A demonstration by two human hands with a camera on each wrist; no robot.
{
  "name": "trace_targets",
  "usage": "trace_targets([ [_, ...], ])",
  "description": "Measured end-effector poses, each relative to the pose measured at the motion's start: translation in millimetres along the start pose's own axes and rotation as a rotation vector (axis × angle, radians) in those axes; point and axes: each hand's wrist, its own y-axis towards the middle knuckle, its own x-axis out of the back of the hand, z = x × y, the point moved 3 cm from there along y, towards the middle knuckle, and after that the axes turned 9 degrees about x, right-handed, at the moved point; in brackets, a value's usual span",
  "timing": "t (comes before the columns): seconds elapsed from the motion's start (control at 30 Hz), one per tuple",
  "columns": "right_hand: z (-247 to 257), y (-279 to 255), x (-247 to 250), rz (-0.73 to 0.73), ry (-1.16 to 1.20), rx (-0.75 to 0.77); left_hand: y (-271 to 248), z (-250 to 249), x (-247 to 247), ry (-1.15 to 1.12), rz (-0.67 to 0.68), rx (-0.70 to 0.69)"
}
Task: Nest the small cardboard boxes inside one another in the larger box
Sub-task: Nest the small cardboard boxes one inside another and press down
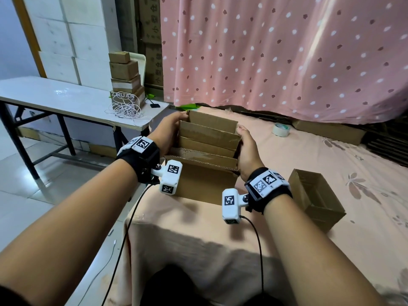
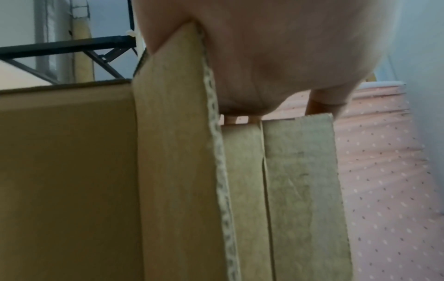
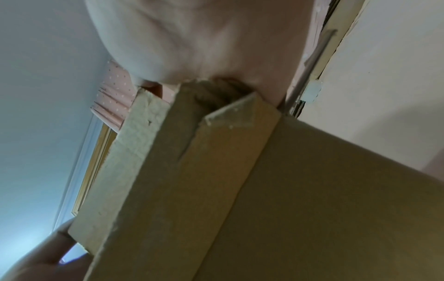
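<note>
A large open cardboard box (image 1: 205,184) stands on the pink-covered bed. A smaller open box (image 1: 209,132) sits partly inside it, flaps upright, its top above the large box's rim. My left hand (image 1: 173,129) grips the small box's left side, fingers curled over the far corner. My right hand (image 1: 246,146) grips its right side. The left wrist view shows the left hand's palm (image 2: 264,57) against the small box's upright flaps (image 2: 300,180). In the right wrist view, the right hand's palm (image 3: 204,38) presses the box wall (image 3: 168,171). Another small open box (image 1: 318,199) lies to the right.
A tape roll (image 1: 280,129) and a flat cardboard box (image 1: 331,131) lie at the back of the bed, under a pink dotted curtain (image 1: 287,51). A white table (image 1: 55,96) on the left carries stacked boxes (image 1: 125,76) and a tangled cord (image 1: 128,109).
</note>
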Motion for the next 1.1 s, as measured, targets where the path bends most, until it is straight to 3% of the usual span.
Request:
trace_targets([
  [0.23,-30,29,18,0.043,-0.069,-0.019,2,7,4,-0.01,0.004,-0.046],
  [0.43,-11,17,10,0.052,-0.079,-0.013,10,11,2,-0.027,0.056,-0.015],
  [1.1,5,5,14,0.014,-0.137,0.072,7,11,-8,0.027,-0.07,-0.145],
])
